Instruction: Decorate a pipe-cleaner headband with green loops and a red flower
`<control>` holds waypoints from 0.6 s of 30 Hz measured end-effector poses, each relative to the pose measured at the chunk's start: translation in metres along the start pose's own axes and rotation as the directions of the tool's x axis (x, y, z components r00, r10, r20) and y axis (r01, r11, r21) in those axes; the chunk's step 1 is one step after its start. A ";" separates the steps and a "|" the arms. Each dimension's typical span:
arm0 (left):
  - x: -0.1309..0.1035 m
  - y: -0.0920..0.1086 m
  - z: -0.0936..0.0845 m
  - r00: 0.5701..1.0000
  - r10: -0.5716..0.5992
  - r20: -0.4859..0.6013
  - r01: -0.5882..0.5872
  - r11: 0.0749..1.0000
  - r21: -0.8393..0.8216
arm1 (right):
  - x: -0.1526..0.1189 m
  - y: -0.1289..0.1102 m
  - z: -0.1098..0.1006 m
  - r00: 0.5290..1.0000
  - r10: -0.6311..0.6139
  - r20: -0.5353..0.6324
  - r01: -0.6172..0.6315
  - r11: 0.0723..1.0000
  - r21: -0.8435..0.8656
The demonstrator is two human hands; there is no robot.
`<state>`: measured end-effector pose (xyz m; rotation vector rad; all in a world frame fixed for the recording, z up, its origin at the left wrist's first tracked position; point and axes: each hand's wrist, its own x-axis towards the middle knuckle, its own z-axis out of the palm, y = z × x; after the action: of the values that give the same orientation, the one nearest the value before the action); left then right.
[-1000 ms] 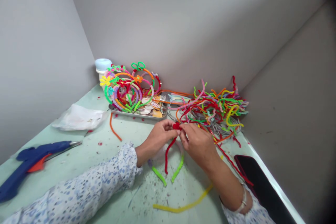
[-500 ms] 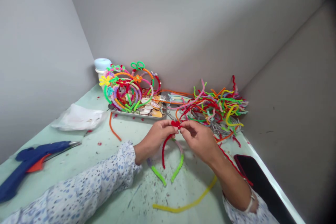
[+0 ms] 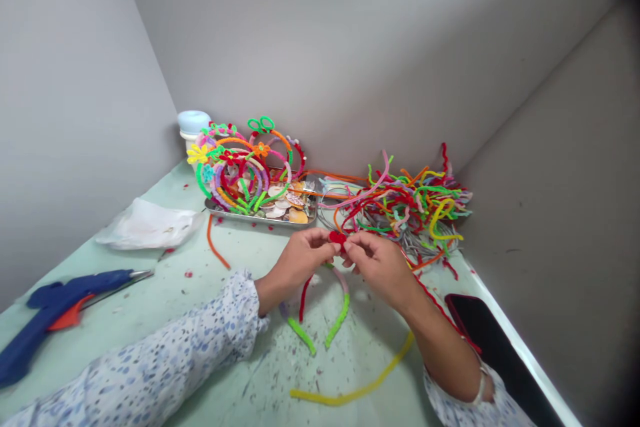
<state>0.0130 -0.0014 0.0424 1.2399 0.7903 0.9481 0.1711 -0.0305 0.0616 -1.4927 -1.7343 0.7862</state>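
Between my two hands is a red pipe cleaner (image 3: 338, 238), its upper part bent into small loops. My left hand (image 3: 303, 257) pinches the loops from the left, and the straight red tail hangs down below its fingers. From the right, my right hand (image 3: 377, 263) pinches the same loops with thumb and forefinger. Just below the hands lies a headband (image 3: 344, 307) wrapped in green, pink and purple; its top is partly hidden by my fingers. A yellow pipe cleaner (image 3: 350, 397) lies curved on the table nearer to me.
A metal tray (image 3: 260, 217) holds decorated headbands (image 3: 240, 167) and flat shell-like pieces. Right of it is a heap of colourful pipe cleaners (image 3: 415, 203). A blue glue gun (image 3: 65, 307) and plastic bag (image 3: 150, 223) lie left, a phone (image 3: 490, 340) right. Walls enclose the table.
The red loops have turned and been squeezed closer together between my fingertips. The hanging red tail has swung slightly left and shows shorter. The headband stays where it was.
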 end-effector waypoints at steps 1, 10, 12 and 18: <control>0.000 0.001 0.000 1.000 0.008 0.000 -0.008 1.000 0.003 | 0.000 0.000 0.000 1.000 0.015 0.005 -0.015 1.000 0.026; 0.003 -0.004 -0.001 0.999 0.027 0.039 -0.028 1.000 0.007 | 0.005 -0.001 0.000 0.977 0.182 0.115 -0.212 0.907 0.365; 0.002 -0.003 -0.001 0.998 0.034 0.052 -0.034 0.999 0.003 | 0.006 -0.001 0.000 0.964 0.210 0.164 -0.263 0.853 0.451; -0.006 0.006 0.000 0.966 0.254 0.046 -0.253 0.900 0.356 | 0.005 0.003 -0.001 0.897 0.306 0.319 -0.442 0.629 0.639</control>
<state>0.0097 -0.0062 0.0485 1.6944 0.8411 1.0429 0.1732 -0.0253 0.0600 -1.2521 -1.0046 1.6397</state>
